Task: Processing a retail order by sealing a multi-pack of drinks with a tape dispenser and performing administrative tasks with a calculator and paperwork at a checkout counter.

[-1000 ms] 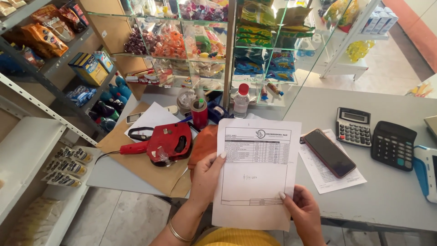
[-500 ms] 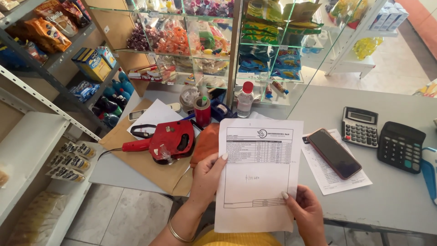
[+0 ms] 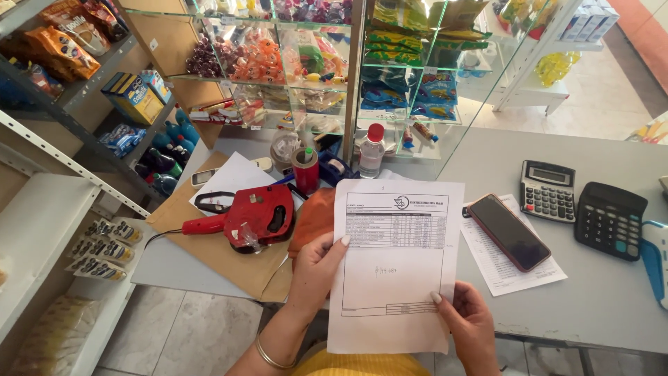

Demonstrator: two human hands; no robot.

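Note:
A white printed sheet of paper (image 3: 395, 264) with a table of lines is held up over the grey counter (image 3: 598, 299). My left hand (image 3: 314, 268) grips its left edge, thumb on the front. My right hand (image 3: 467, 322) pinches the lower right corner. Just left of my left hand lie a red price-label gun (image 3: 252, 217) and an orange cloth (image 3: 314, 216) on a brown envelope (image 3: 209, 247).
A dark phone (image 3: 508, 231) rests on another printed sheet (image 3: 515, 268) to the right, beside two calculators (image 3: 548, 190) (image 3: 611, 220). A small bottle with a red cap (image 3: 372, 150) and a red tape roll (image 3: 305, 169) stand behind. Glass cases and metal shelves hold packaged goods.
The view has shifted slightly; the paper stays held in both hands in about the same place.

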